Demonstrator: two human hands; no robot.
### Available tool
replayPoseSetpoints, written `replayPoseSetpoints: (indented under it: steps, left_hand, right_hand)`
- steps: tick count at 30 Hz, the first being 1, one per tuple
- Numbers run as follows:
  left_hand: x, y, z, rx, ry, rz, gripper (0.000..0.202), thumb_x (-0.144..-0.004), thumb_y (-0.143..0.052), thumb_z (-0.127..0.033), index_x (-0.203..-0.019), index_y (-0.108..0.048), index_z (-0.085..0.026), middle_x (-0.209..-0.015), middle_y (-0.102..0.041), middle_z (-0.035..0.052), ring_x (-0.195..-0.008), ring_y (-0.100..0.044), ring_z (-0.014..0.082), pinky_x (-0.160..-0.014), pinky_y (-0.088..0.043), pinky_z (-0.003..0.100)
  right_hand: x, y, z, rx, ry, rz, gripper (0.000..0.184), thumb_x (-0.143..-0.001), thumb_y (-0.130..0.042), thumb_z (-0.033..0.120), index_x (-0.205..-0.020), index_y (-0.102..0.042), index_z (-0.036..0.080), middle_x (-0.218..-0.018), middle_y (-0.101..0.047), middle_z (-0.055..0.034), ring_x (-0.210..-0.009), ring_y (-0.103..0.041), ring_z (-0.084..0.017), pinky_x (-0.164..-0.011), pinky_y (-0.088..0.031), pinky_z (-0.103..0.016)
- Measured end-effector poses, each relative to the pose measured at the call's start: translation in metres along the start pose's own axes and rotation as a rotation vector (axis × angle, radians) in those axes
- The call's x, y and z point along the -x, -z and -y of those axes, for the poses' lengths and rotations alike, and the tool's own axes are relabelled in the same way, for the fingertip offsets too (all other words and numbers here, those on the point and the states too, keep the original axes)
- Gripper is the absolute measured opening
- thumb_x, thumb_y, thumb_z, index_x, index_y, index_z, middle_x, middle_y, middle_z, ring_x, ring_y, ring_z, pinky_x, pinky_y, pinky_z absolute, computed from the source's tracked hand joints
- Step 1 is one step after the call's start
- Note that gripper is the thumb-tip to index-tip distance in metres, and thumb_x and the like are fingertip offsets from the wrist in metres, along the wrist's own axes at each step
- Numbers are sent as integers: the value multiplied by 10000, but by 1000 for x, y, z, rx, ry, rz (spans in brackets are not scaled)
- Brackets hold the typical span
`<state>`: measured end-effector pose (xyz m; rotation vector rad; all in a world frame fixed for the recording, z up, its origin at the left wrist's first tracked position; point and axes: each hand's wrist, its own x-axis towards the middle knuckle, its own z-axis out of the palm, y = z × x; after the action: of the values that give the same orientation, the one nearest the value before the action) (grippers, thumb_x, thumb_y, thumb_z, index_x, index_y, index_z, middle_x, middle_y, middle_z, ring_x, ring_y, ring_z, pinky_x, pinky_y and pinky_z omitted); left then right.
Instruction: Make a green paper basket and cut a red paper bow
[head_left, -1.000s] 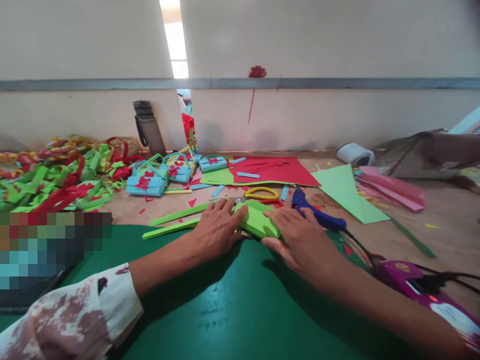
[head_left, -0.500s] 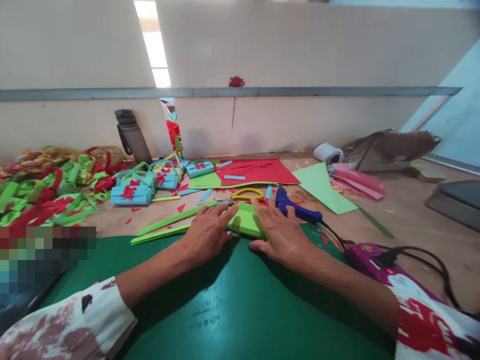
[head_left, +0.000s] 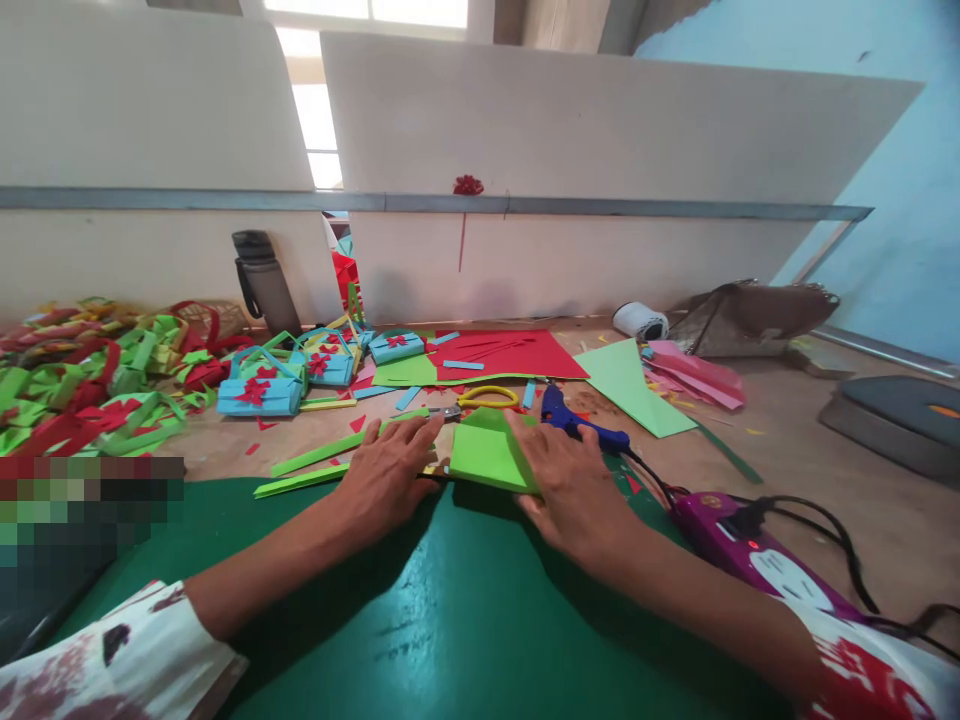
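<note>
A folded light-green paper piece (head_left: 489,452) lies at the far edge of the green board. My right hand (head_left: 566,475) grips its right end, fingers over the top and thumb at the near edge. To the left, my left hand (head_left: 394,465) rests palm down, apart from the piece, with fingers stretched out. Two long green paper strips (head_left: 311,455) run out from beneath or beside it. Yellow-handled scissors (head_left: 487,397) lie just behind, their blades partly hidden. A blue glue gun (head_left: 577,422) sits beyond my right fingers.
Small blue paper bags with red flowers (head_left: 259,392) stand at the back left, near a heap of paper pieces (head_left: 90,385) and a grey bottle (head_left: 266,285). Red paper sheets (head_left: 525,355) lie behind. A purple power strip (head_left: 750,545) with cables is at right.
My left hand has moved left, off the folded green paper, which now shows more of its surface. The right hand stays at its right end. The view has shifted slightly.
</note>
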<state>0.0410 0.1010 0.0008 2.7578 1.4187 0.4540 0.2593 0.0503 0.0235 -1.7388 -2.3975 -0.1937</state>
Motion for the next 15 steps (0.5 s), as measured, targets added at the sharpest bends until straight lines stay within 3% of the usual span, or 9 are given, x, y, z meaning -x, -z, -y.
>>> replayPoseSetpoints:
  steps: [4, 9, 12, 15]
  left_hand:
    - [9, 10, 7, 7, 22, -17, 518, -826, -441, -110, -1339, -389, -157, -1329, -492, 152, -1209, -459, 294, -1009, -323, 532]
    - [21, 23, 16, 124, 43, -130, 404, -880, -368, -180, -1257, -503, -125, -1231, -574, 145, -1121, -538, 259, -937, -440, 400]
    - [22, 25, 24, 84, 91, -136, 353, -880, -375, -214, -1139, -602, -136, -1152, -619, 134, -1045, -578, 266, -875, -470, 391]
    - [16, 23, 33, -59, 142, -44, 281, -863, -430, -245, -958, -677, -151, -1062, -649, 130, -967, -603, 275, -830, -469, 390]
  right_hand:
    - [21, 2, 8, -58, 207, -91, 804, -720, -569, 83, -1417, -171, 137, -1183, -553, -144, -1075, -487, -305, -952, -231, -580]
    - [32, -4, 24, -243, 406, -17, 765, -737, -620, 162, -1388, -221, 174, -1227, -542, -141, -1133, -461, -307, -966, -192, -608]
    - [31, -7, 23, -329, 414, -39, 683, -748, -660, 250, -1333, -313, 193, -1241, -545, -126, -1158, -451, -299, -970, -223, -570]
    - [27, -9, 15, -358, 354, -115, 489, -789, -607, 167, -1237, -413, 196, -1158, -601, -86, -1098, -509, -254, -975, -241, -510]
